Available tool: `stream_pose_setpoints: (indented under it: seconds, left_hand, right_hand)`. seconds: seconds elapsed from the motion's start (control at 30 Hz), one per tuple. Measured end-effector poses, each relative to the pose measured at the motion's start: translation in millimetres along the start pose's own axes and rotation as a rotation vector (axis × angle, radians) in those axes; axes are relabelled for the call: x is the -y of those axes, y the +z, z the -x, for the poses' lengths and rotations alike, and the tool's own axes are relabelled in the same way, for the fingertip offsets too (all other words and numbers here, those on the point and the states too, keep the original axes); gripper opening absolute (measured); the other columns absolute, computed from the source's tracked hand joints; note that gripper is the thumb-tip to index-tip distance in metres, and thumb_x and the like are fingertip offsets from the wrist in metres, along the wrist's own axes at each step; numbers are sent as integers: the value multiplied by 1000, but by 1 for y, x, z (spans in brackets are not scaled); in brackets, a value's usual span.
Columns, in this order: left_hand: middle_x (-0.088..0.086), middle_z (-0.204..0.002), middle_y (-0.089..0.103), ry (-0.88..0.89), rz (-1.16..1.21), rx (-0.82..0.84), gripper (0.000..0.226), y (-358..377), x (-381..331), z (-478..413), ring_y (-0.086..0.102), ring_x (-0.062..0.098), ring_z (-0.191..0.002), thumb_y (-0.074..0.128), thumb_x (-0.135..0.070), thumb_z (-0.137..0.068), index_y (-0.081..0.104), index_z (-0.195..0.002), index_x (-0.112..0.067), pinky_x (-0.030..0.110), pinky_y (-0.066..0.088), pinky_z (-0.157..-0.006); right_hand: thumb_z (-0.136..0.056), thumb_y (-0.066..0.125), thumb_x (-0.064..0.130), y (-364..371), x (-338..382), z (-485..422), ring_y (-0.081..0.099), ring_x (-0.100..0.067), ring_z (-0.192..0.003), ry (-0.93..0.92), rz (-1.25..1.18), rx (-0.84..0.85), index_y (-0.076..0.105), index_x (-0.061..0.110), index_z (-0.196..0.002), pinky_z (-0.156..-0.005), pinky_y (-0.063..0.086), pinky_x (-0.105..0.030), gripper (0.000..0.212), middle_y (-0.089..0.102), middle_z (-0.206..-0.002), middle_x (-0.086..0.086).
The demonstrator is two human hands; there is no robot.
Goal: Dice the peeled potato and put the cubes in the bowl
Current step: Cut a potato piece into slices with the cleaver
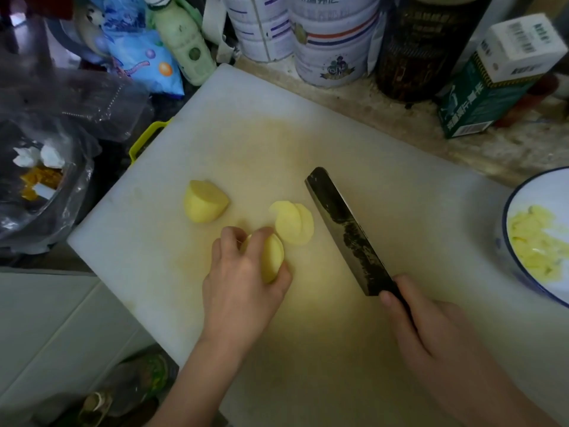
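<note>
My left hand (243, 278) grips a peeled potato piece (272, 257) on the white cutting board (385, 180), fingers curled over its top. Two or three thin slices (294, 223) lie just beyond it, overlapping. A second potato chunk (204, 201) sits apart to the left. My right hand (431, 328) holds the handle of a dark cleaver (345, 226), whose blade hangs to the right of the slices, clear of the potato. A white bowl with a blue rim (511, 241) at the right edge contains pale yellow potato cubes (535, 241).
Tins (332, 41), a green bottle (184, 41), a dark jar (428, 47) and a green-white carton (498, 81) crowd the counter behind the board. A clear bag with scraps (40, 177) sits at left. Bottles (129, 389) stand below the board's front-left corner.
</note>
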State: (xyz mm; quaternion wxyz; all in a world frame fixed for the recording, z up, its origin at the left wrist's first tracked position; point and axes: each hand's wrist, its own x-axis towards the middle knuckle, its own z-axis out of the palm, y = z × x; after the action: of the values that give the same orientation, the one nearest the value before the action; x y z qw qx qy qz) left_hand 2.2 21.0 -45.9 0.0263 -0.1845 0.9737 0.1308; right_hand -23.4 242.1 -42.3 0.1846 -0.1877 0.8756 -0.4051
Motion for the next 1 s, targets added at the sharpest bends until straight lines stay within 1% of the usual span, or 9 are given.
stream_pose_setpoints:
  seconds: [0.13, 0.2, 0.3, 0.43, 0.5, 0.57, 0.73, 0.9, 1.0]
  left_hand:
    - [8, -111, 45, -18, 27, -74, 52, -2, 1, -8, 51, 28, -100, 68, -42, -78, 52, -124, -21, 40, 54, -61]
    - [10, -116, 44, -47, -66, -28, 52, -3, -1, -11, 49, 29, -104, 65, -42, -81, 50, -126, -20, 38, 51, -61]
    - [5, -123, 39, -49, -165, 41, 52, -3, -3, -10, 41, 25, -113, 54, -47, -88, 42, -133, -24, 35, 46, -67]
    - [-3, -130, 30, 39, -43, 142, 75, -10, 11, -9, 30, 16, -123, 54, -59, -85, 18, -148, -39, 33, 49, -81]
    - [-7, -134, 24, 75, 2, 256, 87, -16, 22, -11, 24, 13, -126, 62, -55, -82, 9, -150, -41, 33, 47, -92]
    - [-8, -136, 21, 149, -34, 338, 87, -20, 31, -16, 21, 12, -126, 68, -45, -83, 14, -151, -37, 35, 43, -99]
    - [-6, -126, 33, 228, 23, 283, 78, -21, 41, -25, 29, 12, -119, 75, -37, -78, 36, -144, -28, 31, 41, -98]
    - [-4, -122, 35, 228, 64, 260, 76, -18, 41, -28, 32, 13, -116, 76, -41, -76, 39, -140, -25, 29, 40, -97]
    - [-5, -121, 34, 229, 71, 251, 76, -17, 39, -27, 30, 12, -116, 75, -42, -76, 39, -140, -23, 25, 38, -95]
  right_hand:
    - [-85, 28, 52, -3, 4, -2, 46, -17, -45, 2, -1, 8, 46, 21, -87, -40, 26, -18, 36, 55, -64, -1]
    - [-85, 29, 52, -3, 6, -3, 45, -13, -43, 4, -8, 3, 45, 23, -86, -39, 25, -16, 33, 53, -58, 3]
    - [-86, 29, 51, -4, 9, -3, 46, -12, -44, 3, -12, 8, 44, 26, -85, -38, 26, -16, 29, 55, -63, 3]
    - [-85, 28, 51, -5, 13, -1, 48, -11, -45, 6, -27, 24, 46, 26, -87, -38, 27, -14, 30, 57, -67, 5]
    - [-85, 29, 49, -5, 13, 0, 49, -9, -45, 8, -23, 31, 46, 27, -87, -38, 27, -13, 28, 57, -67, 9]
    - [-85, 29, 49, -4, 12, 0, 48, -10, -44, 10, -21, 27, 46, 26, -87, -38, 27, -13, 29, 57, -65, 8]
    - [-84, 27, 53, 1, 13, 1, 50, -13, -49, 34, -11, 15, 45, 26, -87, -40, 29, -17, 32, 58, -69, 8]
    - [-84, 29, 53, 7, 23, 3, 50, -8, -45, 42, -29, 75, 45, 30, -84, -38, 28, -12, 28, 55, -57, 17]
    - [-82, 25, 55, 17, 30, 6, 53, -7, -51, 83, -33, 118, 42, 33, -86, -40, 30, -13, 28, 56, -60, 22]
